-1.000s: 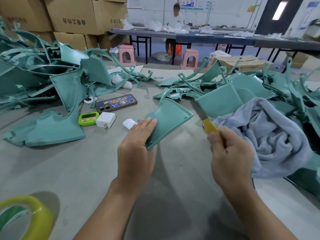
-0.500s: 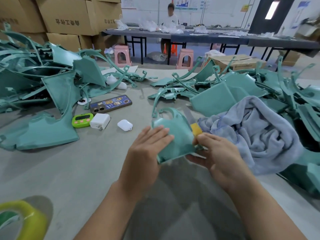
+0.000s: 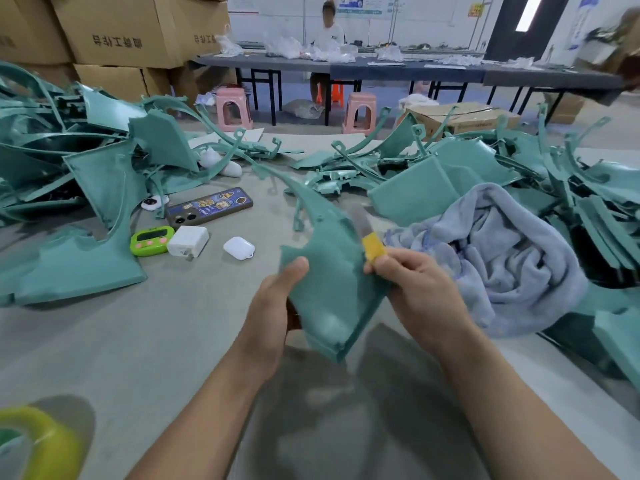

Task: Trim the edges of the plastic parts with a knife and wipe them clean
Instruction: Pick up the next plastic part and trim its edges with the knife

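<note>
Your left hand (image 3: 273, 306) grips the part (image 3: 332, 282) by its left edge, thumb on top. Your right hand (image 3: 419, 292) is curled round the knife (image 3: 372, 247), its blurred blade at the part's right edge. The part is above the grey table (image 3: 138, 341), with a towel (image 3: 502, 258) just right. Boxes (image 3: 117, 32) and stools (image 3: 232, 109) stand behind.

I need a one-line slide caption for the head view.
The left hand holds a teal plastic part while the right hand holds a yellow-handled knife at its edge.

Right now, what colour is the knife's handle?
Yellow. The knife handle shows best in the head view, held by the right hand.
</note>
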The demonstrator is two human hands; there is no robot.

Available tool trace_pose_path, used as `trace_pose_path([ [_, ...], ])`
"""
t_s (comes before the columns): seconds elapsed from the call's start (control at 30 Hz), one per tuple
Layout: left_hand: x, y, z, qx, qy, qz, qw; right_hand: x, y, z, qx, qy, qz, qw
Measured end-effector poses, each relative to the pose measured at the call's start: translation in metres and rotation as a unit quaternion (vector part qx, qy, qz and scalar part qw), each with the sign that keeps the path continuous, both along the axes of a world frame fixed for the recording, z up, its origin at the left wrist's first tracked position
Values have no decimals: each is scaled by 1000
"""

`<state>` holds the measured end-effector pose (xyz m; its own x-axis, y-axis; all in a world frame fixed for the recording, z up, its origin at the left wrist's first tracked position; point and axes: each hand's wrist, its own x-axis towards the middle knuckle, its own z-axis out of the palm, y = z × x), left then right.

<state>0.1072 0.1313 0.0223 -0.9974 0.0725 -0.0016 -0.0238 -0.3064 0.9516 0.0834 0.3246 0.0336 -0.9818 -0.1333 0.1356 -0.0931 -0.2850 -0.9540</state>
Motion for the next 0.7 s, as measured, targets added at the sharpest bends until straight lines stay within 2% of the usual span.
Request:
trace_pose_path([
  [0.07, -3, 1, -2, 11, -51, 12, 999, -2, -5, -4, 66, 26, 1, 997],
  [0.13, -7, -1, -4, -18, -77, 95, 992, -4, -6, -7, 91, 41, -36, 994],
  [0.23, -12, -6, -1, 36, -108, 196, 974, 1, -2, -3, 144, 89, -66, 983],
  [0.33, -14, -11, 4, 74, -125, 242, 959, 12, 4, 4, 244, 107, 44, 963],
  [0.43, -13, -10, 7, 90, -121, 247, 957, 19, 1, 3, 369, 93, 140, 914],
  [0.5, -12, -10, 8, 118, -113, 239, 957, 16, -4, -2, 418, 91, 86, 900],
  [0.6, -13, -13, 8, 135, -107, 232, 957, 7, 3, -8, 419, 66, -166, 890],
  [0.63, -13, -14, 8, 132, -104, 232, 958, 5, 8, -7, 399, 73, -203, 891],
  [0.67, -13, -14, 8, 130, -101, 231, 959, 5, 12, -5, 364, 93, -185, 908],
  [0.7, -13, -13, 8, 130, -98, 229, 960, 7, 16, -2, 325, 117, -120, 931],
])
